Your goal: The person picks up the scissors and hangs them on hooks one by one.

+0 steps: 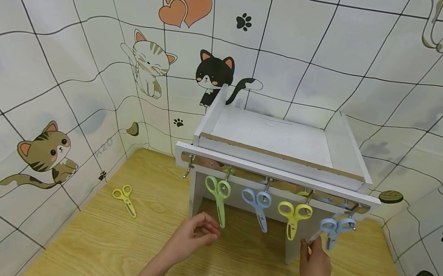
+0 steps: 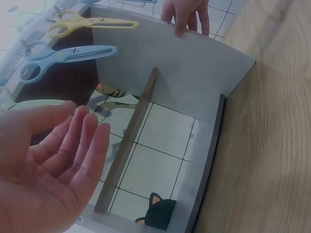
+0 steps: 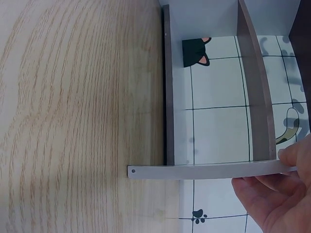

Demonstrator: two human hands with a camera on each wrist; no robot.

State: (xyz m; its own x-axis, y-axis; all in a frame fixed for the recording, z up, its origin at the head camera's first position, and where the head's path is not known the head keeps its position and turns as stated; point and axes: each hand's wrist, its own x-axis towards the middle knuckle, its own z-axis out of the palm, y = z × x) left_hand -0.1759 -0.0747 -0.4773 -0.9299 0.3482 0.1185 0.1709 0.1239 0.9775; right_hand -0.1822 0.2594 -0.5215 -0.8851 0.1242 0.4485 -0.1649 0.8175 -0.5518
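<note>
A white shelf rack (image 1: 270, 159) stands on the table, with a row of metal hooks along its front rail. Green scissors (image 1: 218, 199), blue scissors (image 1: 257, 207), yellow scissors (image 1: 293, 219) and a second blue pair (image 1: 335, 229) hang from hooks. My left hand (image 1: 194, 236) is just below the green scissors, fingers loosely bent and holding nothing; in the left wrist view the left hand (image 2: 53, 165) partly hides them. With my right hand (image 1: 316, 266) I pinch the rack's right side panel (image 3: 209, 171), thumb on one face and fingers on the other.
Another pair of yellow scissors (image 1: 125, 200) lies on the wooden table (image 1: 102, 244) left of the rack. The leftmost hook (image 1: 188, 166) holds no scissors. Cat-patterned tiled walls (image 1: 305, 36) close in behind the rack and on both sides.
</note>
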